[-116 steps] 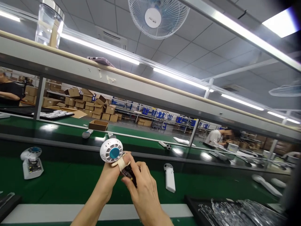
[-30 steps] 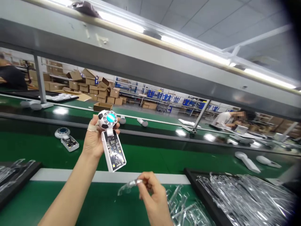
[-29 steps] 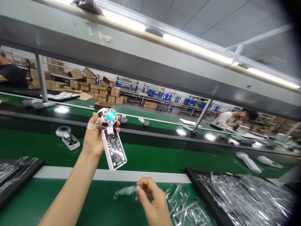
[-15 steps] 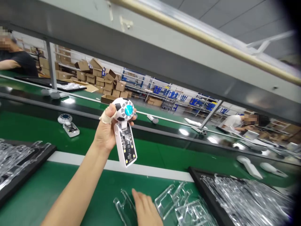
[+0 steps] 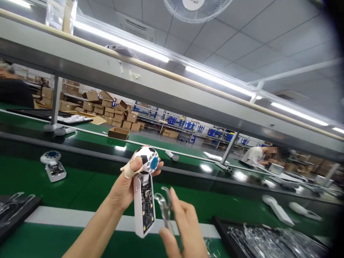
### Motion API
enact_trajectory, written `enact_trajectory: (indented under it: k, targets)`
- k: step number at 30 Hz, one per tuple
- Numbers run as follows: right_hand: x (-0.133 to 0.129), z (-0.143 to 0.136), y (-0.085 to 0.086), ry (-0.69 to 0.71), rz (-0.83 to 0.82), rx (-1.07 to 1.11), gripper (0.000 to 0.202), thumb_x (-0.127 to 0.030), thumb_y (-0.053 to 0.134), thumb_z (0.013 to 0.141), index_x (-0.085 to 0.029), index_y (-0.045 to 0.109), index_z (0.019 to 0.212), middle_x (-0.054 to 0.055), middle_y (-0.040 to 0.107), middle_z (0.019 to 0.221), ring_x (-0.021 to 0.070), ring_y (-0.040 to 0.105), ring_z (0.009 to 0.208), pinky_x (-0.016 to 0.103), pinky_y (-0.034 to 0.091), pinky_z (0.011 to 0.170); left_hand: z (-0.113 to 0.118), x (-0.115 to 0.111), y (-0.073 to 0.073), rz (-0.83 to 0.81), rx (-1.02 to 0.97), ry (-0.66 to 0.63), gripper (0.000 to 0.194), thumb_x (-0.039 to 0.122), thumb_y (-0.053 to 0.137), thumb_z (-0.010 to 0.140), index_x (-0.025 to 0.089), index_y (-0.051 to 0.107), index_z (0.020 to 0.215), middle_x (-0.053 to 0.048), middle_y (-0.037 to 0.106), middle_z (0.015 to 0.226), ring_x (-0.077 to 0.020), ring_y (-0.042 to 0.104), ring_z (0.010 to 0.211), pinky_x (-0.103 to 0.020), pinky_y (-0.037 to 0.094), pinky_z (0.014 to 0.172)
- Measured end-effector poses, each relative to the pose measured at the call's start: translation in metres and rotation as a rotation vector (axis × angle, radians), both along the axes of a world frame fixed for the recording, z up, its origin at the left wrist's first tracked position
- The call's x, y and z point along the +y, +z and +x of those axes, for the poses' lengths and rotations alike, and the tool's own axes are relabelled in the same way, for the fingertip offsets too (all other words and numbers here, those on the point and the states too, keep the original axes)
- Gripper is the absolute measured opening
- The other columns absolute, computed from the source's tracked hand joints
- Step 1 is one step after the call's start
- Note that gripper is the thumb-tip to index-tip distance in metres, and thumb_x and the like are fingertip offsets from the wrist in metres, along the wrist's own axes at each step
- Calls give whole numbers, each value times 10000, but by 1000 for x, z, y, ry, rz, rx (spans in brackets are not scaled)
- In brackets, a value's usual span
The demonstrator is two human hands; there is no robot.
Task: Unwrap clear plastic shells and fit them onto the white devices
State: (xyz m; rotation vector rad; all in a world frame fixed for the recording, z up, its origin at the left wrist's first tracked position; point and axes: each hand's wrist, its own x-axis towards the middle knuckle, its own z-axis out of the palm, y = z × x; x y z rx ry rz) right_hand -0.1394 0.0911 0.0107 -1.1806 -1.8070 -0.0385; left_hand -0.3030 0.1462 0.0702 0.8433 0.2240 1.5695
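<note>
My left hand [image 5: 125, 186], with a tan wrap on its thumb, is closed round the round head of a white device [image 5: 138, 211]. The head has a black-and-white football pattern and a blue centre; below it hangs an open handle showing a black circuit board with small yellow parts. My right hand [image 5: 185, 222] holds a clear plastic piece [image 5: 164, 208] between thumb and fingers, just right of the handle and apart from it. More clear pieces [image 5: 212, 249] lie on the green surface partly behind my right hand.
Black trays of clear parts [image 5: 268, 240] stand right and left. A similar opened device [image 5: 56, 170] lies on the belt at left, white devices [image 5: 279, 211] at right. A metal shelf crosses overhead; two people sit beyond.
My right hand has risen from the surface with a clear piece in it, close to the device. The view has tilted up, and the device appears lower, its blue centre turned more to the right.
</note>
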Motion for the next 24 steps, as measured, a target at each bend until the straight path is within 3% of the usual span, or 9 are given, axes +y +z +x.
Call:
enact_trajectory:
  k: [3, 7, 16, 18, 21, 24]
  targets:
    - [4, -32, 8, -37, 36, 68, 521, -507, 355, 915, -344, 332, 1409, 83, 519, 1071, 240, 595, 907, 315, 557, 628, 9, -5, -1, -55, -3, -80, 478, 413, 679, 751, 99, 579, 1097, -190, 673, 1063, -335, 603, 1051, -417, 506, 914]
    - [7, -52, 2, -130, 66, 108, 530, -524, 315, 920, -344, 307, 1419, 93, 506, 1108, 240, 597, 880, 294, 547, 547, 13, -7, -3, -36, -27, -93, 434, 407, 661, 771, 120, 583, 1087, -173, 676, 1066, -340, 591, 1070, -455, 501, 915]
    - [12, -51, -9, -111, 90, 23, 560, -422, 350, 930, -300, 217, 1460, 138, 535, 1147, 285, 610, 939, 342, 561, 596, 16, -16, 2, -69, 60, -48, 730, 427, 727, 696, 216, 416, 1323, -126, 694, 1018, -319, 646, 957, -414, 549, 806]
    - [9, -52, -13, -96, 29, 5, 574, -388, 350, 931, -293, 178, 1470, 127, 558, 1181, 281, 620, 964, 334, 564, 621, 16, -18, 4, -60, 74, -48, 774, 425, 745, 672, 238, 400, 1339, -115, 692, 1014, -312, 651, 940, -400, 543, 806]
    - [4, -50, -21, -23, -114, 77, 627, -374, 335, 934, -289, 43, 1483, 100, 577, 1237, 248, 677, 845, 287, 550, 547, 15, -22, 4, -64, 79, -32, 788, 414, 763, 642, 244, 415, 1328, -101, 688, 1009, -301, 649, 942, -377, 523, 833]
    - [2, -44, -20, 63, -193, 162, 612, -408, 334, 934, -319, 67, 1478, 73, 581, 1254, 232, 686, 835, 269, 544, 569, 15, -22, 2, -62, 104, 2, 709, 460, 735, 661, 238, 473, 1281, -102, 678, 1027, -308, 633, 968, -389, 505, 843]
